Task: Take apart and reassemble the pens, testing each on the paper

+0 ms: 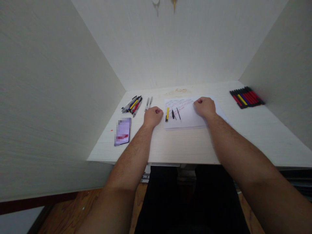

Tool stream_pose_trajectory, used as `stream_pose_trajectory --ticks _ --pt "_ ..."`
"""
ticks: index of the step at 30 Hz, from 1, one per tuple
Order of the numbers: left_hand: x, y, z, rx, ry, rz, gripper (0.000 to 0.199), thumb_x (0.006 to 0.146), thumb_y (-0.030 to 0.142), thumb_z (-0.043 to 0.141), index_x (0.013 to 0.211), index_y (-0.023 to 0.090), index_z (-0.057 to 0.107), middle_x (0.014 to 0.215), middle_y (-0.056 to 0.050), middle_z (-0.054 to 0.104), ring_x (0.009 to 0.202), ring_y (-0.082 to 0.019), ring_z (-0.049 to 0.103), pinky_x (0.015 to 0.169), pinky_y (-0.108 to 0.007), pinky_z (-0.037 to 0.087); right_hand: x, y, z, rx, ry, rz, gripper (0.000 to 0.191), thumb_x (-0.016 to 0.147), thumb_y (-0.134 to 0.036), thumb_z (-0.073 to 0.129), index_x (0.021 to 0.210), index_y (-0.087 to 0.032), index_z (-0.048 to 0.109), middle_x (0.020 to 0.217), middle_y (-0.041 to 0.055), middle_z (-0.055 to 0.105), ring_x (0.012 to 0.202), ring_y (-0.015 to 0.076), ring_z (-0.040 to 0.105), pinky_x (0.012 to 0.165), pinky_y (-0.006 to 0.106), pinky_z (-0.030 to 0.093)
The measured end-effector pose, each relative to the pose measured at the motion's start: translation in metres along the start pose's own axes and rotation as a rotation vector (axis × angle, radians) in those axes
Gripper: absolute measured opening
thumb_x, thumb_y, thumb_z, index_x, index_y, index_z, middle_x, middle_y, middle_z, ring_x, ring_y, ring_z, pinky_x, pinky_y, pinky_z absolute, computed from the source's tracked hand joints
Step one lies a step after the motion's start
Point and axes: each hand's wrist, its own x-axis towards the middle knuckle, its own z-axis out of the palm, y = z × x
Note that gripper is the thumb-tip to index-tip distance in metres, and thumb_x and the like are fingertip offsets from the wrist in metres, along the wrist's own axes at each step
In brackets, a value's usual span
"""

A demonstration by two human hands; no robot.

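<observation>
Resting, grip curled together on each, right hand (205, 106) touches paper (191, 120), left hand (153, 117) the desk (180, 146)

We see a desk nook, its pale bench (180, 146) boxed by panels (195, 42), over wood-look flooring (62, 211).

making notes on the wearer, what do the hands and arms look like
The left hand and right hand are ungloved, and both forearms are bare, with no sleeves, watch or bracelet visible. Any rings are too small to tell.
</observation>
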Motion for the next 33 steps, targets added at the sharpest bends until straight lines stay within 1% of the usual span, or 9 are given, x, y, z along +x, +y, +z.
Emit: stream_pose_trajectory --ticks 7,16,23,29,33 --pt "-0.0005 0.0003 0.0001 0.003 -0.001 -0.002 0.017 0.076 0.031 0.063 0.082 0.019 0.073 0.083 -0.005 0.073 0.075 -0.018 0.063 0.071 -0.029 0.046 -0.0005 0.0002 0.0003 0.011 0.013 0.001 0.019 0.074 -0.030 0.059 0.079 -0.017 0.072 0.086 0.0118 0.073 0.080 0.0244 0.064 0.079 0.038 0.050" --pt "-0.0011 0.0033 -0.0015 0.043 -0.020 -0.017 0.019 0.078 0.031 0.061 0.086 0.019 0.073 0.086 -0.004 0.074 0.077 -0.017 0.063 0.074 -0.027 0.048 -0.0005 -0.0004 0.0006 -0.008 0.010 0.002 0.018 0.075 -0.030 0.058 0.078 -0.018 0.072 0.084 0.0106 0.072 0.080 0.0247 0.064 0.080 0.038 0.049" --pt "-0.0006 0.0011 -0.0007 0.025 -0.013 -0.009 0.017 0.076 0.028 0.061 0.084 0.019 0.073 0.084 -0.003 0.074 0.076 -0.017 0.064 0.071 -0.028 0.047 -0.0003 -0.0001 0.0002 -0.007 0.009 -0.005 0.018 0.075 -0.030 0.059 0.078 -0.018 0.071 0.085 0.0112 0.072 0.080 0.0242 0.063 0.080 0.038 0.049" --pt "-0.0014 0.0038 -0.0023 0.034 -0.040 -0.038 0.019 0.078 0.029 0.061 0.088 0.019 0.073 0.088 -0.004 0.074 0.080 -0.017 0.064 0.075 -0.028 0.048 0.0000 0.0004 0.0006 -0.011 0.000 -0.005 0.018 0.075 -0.030 0.058 0.078 -0.019 0.071 0.084 0.0104 0.072 0.081 0.0246 0.063 0.080 0.038 0.049" --pt "-0.0020 0.0047 -0.0027 0.031 -0.026 -0.031 0.018 0.077 0.028 0.062 0.086 0.019 0.073 0.086 -0.004 0.074 0.077 -0.017 0.064 0.073 -0.027 0.048 -0.0006 0.0007 0.0009 -0.019 0.004 -0.013 0.017 0.075 -0.029 0.058 0.078 -0.018 0.071 0.085 0.0106 0.073 0.082 0.0248 0.063 0.081 0.039 0.049"
